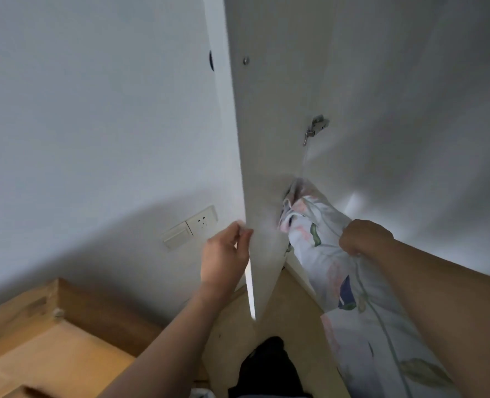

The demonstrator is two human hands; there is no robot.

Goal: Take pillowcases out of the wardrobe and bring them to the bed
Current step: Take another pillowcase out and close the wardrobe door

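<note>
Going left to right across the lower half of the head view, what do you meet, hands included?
Cardboard box → wall socket and switch → left hand gripping the wardrobe door edge → floral pillowcase → right hand gripping the pillowcase.

Both bare forearms reach forward and up. The left hand (223,254) has its fingers curled round the free edge of the wardrobe door (266,168), thumb on the near face. The right hand (363,238) is a tight fist, knuckles up, gripping the floral pillowcase (318,248).
</note>
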